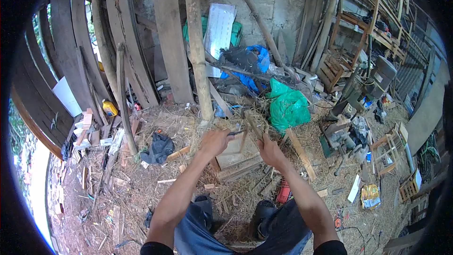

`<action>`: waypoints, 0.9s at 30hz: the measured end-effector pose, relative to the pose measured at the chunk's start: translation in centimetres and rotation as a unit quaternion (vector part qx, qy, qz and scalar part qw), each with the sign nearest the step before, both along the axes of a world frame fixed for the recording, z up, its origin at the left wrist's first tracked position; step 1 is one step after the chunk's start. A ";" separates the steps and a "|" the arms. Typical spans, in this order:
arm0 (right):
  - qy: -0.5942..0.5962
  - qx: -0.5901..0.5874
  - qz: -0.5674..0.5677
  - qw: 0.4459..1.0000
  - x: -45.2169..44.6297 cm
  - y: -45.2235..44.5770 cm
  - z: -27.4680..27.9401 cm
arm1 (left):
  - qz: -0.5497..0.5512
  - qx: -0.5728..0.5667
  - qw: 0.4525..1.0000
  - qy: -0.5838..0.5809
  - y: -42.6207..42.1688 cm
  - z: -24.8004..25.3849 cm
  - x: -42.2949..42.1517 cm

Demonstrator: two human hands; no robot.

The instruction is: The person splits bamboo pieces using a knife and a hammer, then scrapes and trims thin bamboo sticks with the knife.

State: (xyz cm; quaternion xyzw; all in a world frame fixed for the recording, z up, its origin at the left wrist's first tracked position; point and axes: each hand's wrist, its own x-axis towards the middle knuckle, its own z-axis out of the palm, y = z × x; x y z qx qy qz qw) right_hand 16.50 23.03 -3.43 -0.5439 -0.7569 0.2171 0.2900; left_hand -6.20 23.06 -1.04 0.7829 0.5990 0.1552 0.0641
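My left hand (214, 142) is closed around a dark, slim tool (235, 133) whose end sticks out to the right; its exact kind is too small to tell. In my right hand (272, 151) is a hammer (253, 124), gripped by its wooden handle, with the head up and to the left. Between and below both hands lies a low wooden block or bench (239, 165) with a pale flat piece (231, 148) on it. The hammer is apart from the dark tool.
A green plastic bag (288, 106) sits just beyond my right hand, near a wooden post (196, 42). A red object (284, 191) lies by my right leg. A black bag (159, 148), a yellow bottle (109, 108) and a machine (363, 85) stand around. Wood scraps and shavings cover the ground.
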 end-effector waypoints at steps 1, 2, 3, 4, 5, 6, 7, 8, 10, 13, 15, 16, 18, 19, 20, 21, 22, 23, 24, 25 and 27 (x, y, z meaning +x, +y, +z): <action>0.008 -0.004 0.006 1.000 -0.1 -0.1 -0.3 | -0.002 0.003 1.000 0.002 -0.1 -0.3 0.2; 0.008 0.001 0.007 1.000 -0.1 -0.3 -0.5 | 0.001 -0.007 1.000 -0.017 -0.2 -0.6 0.4; 0.001 -0.013 -0.014 1.000 -0.3 -0.8 -0.1 | 0.005 -0.017 0.999 -0.038 -0.1 -0.7 0.5; -0.006 -0.029 -0.035 0.999 -0.3 -1.2 0.3 | 0.007 -0.015 0.999 -0.041 -0.1 -0.8 0.5; -0.009 -0.028 -0.034 0.999 -0.1 -1.2 0.1 | 0.010 -0.022 0.999 -0.045 -0.1 -1.0 0.5; 0.003 -0.009 -0.031 0.999 0.0 -1.1 0.0 | 0.011 -0.029 0.998 -0.047 0.0 -1.1 0.5; 0.017 0.009 -0.029 0.999 0.0 -1.1 -0.2 | 0.011 -0.029 0.998 -0.047 -0.1 -1.2 0.4; 0.018 0.010 -0.029 0.999 0.3 -0.9 -0.2 | 0.019 -0.029 0.998 -0.045 0.0 -1.4 0.2; 0.105 0.068 -0.045 0.991 0.1 -1.1 2.5 | 0.026 -0.027 0.998 -0.043 0.3 -1.2 -0.2; 0.177 0.135 -0.051 0.974 -0.3 -2.2 9.1 | 0.041 -0.059 0.997 -0.009 0.5 -1.6 -0.3; 0.182 0.163 -0.068 0.967 -0.8 -1.8 11.8 | 0.023 -0.001 0.998 -0.050 0.5 -1.8 -0.4; 0.186 0.192 -0.085 0.960 -1.0 -1.6 12.3 | 0.022 -0.002 0.999 -0.049 0.6 -1.9 -0.5; 0.168 0.219 -0.088 0.957 -1.6 -0.9 10.4 | 0.019 0.007 0.998 -0.064 0.7 -2.1 -0.5; 0.150 0.245 -0.092 0.953 -1.9 -0.4 8.6 | 0.019 0.006 0.998 -0.064 0.8 -2.3 -0.4; 0.089 0.159 -0.088 0.979 -1.9 -0.2 5.7 | 0.015 0.004 0.998 -0.066 1.0 -2.5 -0.2; 0.027 0.072 -0.082 0.994 -1.6 0.0 1.8 | 0.011 0.005 0.998 -0.067 1.2 -2.6 0.0; -0.033 0.100 -0.025 0.994 -0.5 0.4 -3.8 | 0.012 0.004 0.998 -0.067 1.2 -2.9 0.4; -0.061 0.112 0.001 0.992 -0.1 0.5 -6.0 | -0.003 -0.028 1.000 0.010 1.2 -3.3 0.8; -0.088 0.125 0.028 0.988 0.2 0.5 -8.0 | -0.021 -0.063 0.994 0.089 1.0 -4.0 1.0; -0.036 0.072 0.004 0.997 0.2 0.2 -8.2 | -0.024 -0.066 0.994 0.089 0.8 -5.3 1.0; 0.015 0.028 -0.020 0.999 0.7 0.3 -7.6 | -0.007 -0.036 0.999 0.018 0.9 -6.2 1.0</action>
